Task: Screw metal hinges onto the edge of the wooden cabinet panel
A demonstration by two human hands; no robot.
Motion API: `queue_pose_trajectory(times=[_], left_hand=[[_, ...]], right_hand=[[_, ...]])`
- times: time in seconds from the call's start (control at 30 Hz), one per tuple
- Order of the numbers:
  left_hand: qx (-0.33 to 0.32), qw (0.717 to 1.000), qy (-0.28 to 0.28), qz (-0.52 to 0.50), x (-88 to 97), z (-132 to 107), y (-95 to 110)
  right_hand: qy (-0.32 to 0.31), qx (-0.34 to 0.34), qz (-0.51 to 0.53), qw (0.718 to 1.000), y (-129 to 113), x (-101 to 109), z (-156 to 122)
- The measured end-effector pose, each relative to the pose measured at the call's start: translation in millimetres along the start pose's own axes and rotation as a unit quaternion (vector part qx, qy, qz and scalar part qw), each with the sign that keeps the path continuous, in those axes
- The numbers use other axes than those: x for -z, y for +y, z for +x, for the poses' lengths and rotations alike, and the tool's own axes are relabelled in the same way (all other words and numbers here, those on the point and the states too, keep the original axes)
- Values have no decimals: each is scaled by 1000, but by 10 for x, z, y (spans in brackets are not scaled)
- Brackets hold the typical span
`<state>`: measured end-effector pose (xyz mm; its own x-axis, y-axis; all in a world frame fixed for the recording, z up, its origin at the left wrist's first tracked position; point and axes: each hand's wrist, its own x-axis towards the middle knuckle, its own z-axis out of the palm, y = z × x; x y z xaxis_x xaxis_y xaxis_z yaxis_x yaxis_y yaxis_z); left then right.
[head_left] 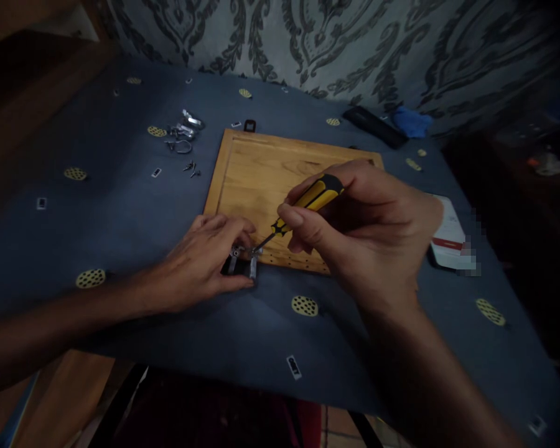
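My right hand grips a yellow-and-black screwdriver, its shaft slanting down to the left. The screwdriver's tip meets a small metal hinge at the near left corner of a wooden panel. Around that hinge curl the thumb and fingers of my left hand, steadying it against the corner. Part of the hinge is hidden by these fingers. A row of small dark holes runs along the panel's near edge. Whether the tip sits in a screw head is too small to tell.
More metal hinges and several loose screws lie left of the panel. At the back right are a black elongated case and a blue cloth. A phone rests beyond my right hand. A patterned wall borders the blue-covered table.
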<state>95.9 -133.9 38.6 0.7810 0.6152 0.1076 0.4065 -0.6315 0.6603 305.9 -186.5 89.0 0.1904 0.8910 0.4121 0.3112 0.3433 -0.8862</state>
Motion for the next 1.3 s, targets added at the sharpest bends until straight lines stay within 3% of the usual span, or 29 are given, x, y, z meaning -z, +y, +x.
queue_pose_trajectory(times=[0.57, 1.1, 1.3], left_hand=[[-1, 1000, -4, 0, 8, -2, 2], [5, 1000, -10, 0, 17, 3, 2], [2, 1000, -7, 7, 7, -4, -4]], right_hand=[[11, 43, -6, 999, 47, -53, 9], [41, 41, 17, 998, 58, -94, -34], [2, 44, 15, 999, 49, -50, 11]])
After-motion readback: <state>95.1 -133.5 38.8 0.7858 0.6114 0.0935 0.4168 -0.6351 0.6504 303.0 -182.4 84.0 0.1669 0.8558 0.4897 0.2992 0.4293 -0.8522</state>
